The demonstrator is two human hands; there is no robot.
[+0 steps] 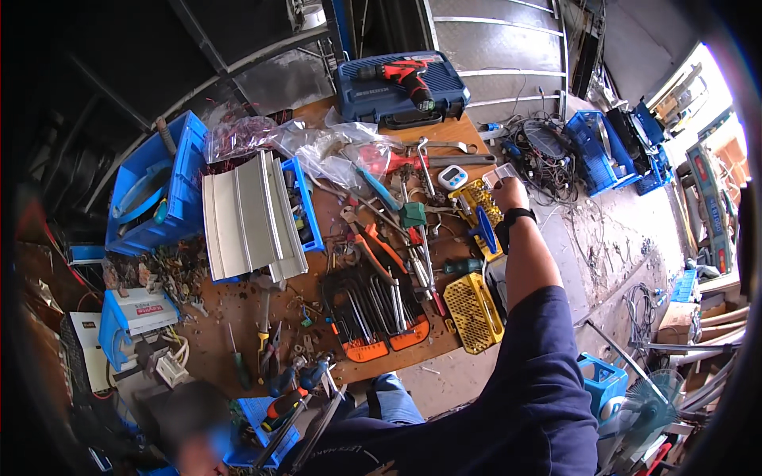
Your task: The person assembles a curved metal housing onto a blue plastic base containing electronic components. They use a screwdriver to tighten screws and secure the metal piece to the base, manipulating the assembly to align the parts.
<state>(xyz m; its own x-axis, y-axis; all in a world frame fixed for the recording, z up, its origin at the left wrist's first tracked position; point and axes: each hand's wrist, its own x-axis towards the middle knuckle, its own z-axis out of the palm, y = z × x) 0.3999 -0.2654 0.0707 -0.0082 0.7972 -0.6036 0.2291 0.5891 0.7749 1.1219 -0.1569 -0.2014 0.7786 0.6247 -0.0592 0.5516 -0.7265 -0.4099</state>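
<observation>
My right arm, in a dark blue sleeve, reaches across the bench's right edge. My right hand is at the far end of an open yellow case filled with small parts. Its fingers are bent and pressed together beside a small clear box; what they pinch is hidden. A blue-handled tool lies over the case. Left of the hand is a white digital timer. Nearer to me sits a yellow slotted tray. My left hand is not in view.
Pliers, a hex key set and screwdrivers crowd the wooden bench. A red drill rests on a blue toolbox at the back. Blue crates stand left. Tangled cables lie right. A person's head shows lower left.
</observation>
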